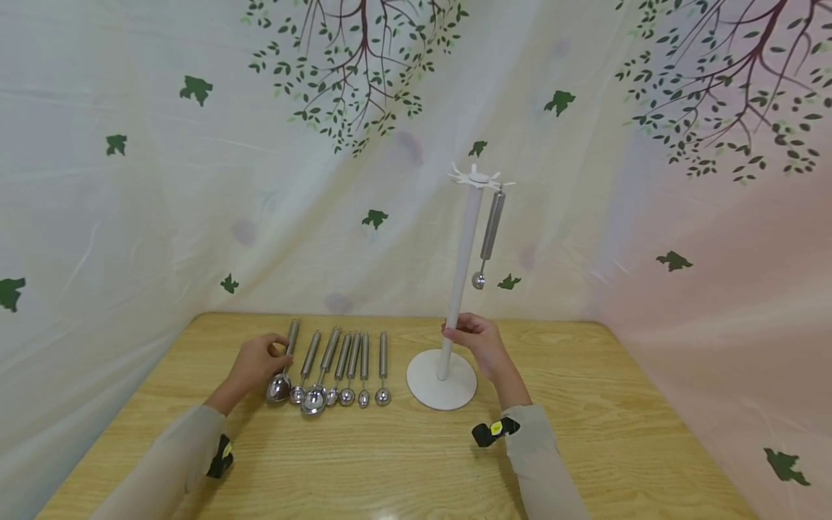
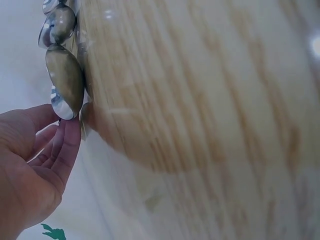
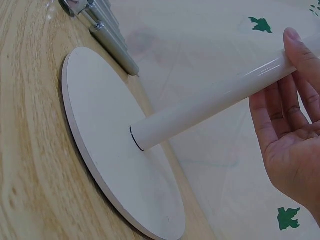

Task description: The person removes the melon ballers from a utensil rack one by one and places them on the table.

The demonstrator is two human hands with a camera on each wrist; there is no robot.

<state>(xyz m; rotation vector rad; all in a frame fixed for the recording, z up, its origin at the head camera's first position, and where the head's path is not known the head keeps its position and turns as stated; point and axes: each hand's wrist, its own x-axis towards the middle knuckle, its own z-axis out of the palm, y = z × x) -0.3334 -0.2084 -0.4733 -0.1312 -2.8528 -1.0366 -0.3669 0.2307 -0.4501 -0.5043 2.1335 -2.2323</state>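
Observation:
A white stand with a round base [image 1: 429, 393] and an upright pole [image 1: 463, 253] stands right of centre on the table. My right hand [image 1: 479, 343] grips the pole low down, with thumb and fingers around it in the right wrist view. From the white hook ring [image 1: 479, 178] on top hangs a small steel scoop [image 1: 492, 224], bowl downward. My left hand [image 1: 256, 361] pinches the handle of the leftmost steel scoop, whose large oval bowl [image 2: 66, 80] lies toward me at the table. Part of that handle is hidden by the fingers.
Several other steel scoops [image 1: 325, 361] lie in a row between the left hand and the stand, handles pointing to the back. A pale curtain [image 1: 273, 217] with leaf prints hangs behind the wooden table [image 1: 364, 469].

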